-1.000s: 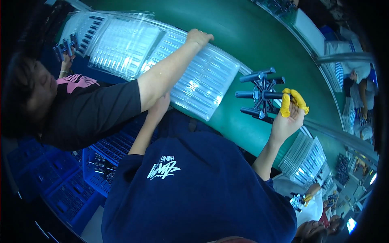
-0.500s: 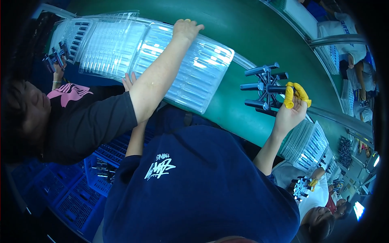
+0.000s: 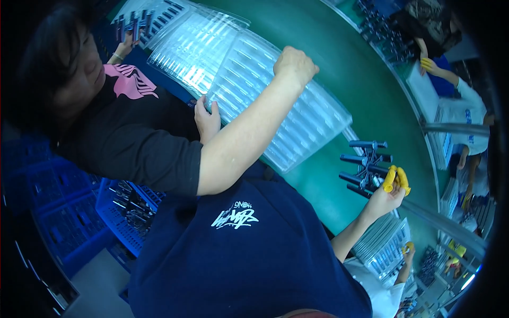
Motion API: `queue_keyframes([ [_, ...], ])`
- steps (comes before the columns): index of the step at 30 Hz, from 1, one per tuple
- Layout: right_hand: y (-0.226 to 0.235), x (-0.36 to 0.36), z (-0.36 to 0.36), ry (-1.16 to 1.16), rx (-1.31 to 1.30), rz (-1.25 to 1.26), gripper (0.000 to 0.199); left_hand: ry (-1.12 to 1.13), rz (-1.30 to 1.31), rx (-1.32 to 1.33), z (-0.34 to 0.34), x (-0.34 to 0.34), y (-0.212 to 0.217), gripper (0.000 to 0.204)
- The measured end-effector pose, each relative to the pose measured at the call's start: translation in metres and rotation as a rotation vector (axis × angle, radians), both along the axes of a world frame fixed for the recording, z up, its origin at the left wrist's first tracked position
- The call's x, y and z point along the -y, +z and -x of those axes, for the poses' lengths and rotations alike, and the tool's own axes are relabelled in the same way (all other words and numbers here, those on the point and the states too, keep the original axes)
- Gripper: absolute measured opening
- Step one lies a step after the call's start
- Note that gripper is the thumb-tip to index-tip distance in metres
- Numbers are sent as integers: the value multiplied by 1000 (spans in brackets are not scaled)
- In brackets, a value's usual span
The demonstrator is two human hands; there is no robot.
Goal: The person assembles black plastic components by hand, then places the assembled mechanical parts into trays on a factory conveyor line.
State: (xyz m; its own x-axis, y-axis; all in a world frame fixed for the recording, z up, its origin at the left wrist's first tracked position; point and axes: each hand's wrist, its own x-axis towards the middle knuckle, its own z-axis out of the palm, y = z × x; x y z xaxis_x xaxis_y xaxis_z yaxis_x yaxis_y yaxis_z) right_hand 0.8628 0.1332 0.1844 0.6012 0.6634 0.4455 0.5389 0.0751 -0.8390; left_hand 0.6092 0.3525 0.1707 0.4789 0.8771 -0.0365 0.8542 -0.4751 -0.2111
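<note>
My right hand [image 3: 387, 197], with yellow finger cots on some fingers, is closed on one arm of a dark blue star-shaped holder [image 3: 366, 165]. Several glossy dark tubes stick out around its hub, held in the air above the green table. At the near side of a clear plastic tray [image 3: 313, 124], my left hand [image 3: 208, 121] grips the edge between thumb and fingers. A co-worker's bare arm crosses in front of my left forearm and hides it. That co-worker's hand [image 3: 294, 64] is curled at the tray's far edge.
More clear trays [image 3: 193, 45] overlap on the left. The co-worker's other hand holds a similar holder [image 3: 132, 29] there. A blue crate [image 3: 130, 212] of dark parts stands lower left. Stacked trays [image 3: 384, 244] and a metal rail [image 3: 440, 225] lie right, with other people beyond.
The whole view has swung, so everything sits farther right and lower. The co-worker's reaching hand has curled. The star-shaped holder has turned a little in my right hand.
</note>
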Motion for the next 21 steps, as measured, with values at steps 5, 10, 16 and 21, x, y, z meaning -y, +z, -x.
queue_keyframes([
  [5,5,2,9,43,1,1,23,26,-35,239,46,40,24,17],
  [10,6,0,15,51,29,-10,20,-51,-77,192,62,75,68,13],
  [16,4,0,14,66,32,-10,22,-359,-512,236,79,98,120,19],
  [21,3,1,16,59,53,-13,21,-685,-686,275,79,108,116,13],
])
